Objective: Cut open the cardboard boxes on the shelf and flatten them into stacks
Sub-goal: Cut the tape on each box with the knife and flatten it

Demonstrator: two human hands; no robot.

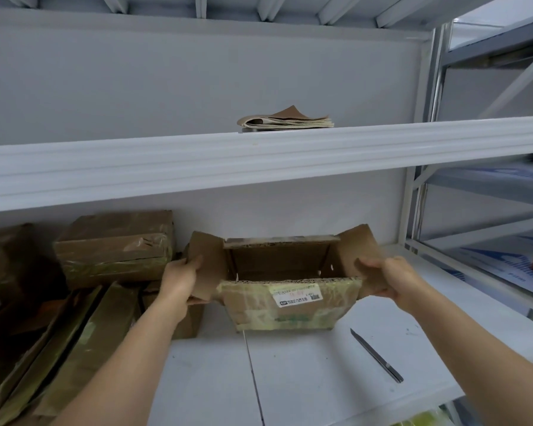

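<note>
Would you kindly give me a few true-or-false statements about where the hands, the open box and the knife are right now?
1. The left hand and right hand each grip a side flap of the open brown cardboard box. True.
2. The slim grey utility knife is in the right hand. False: it lies on the white shelf board.
3. The open box holds items. False: it looks empty.
4. Flattened brown cardboard lies on the upper shelf. True.

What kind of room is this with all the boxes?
Probably a storeroom or small warehouse: white metal shelving, taped cardboard boxes piled on it, and a box cutter lying beside the opened box.
</note>
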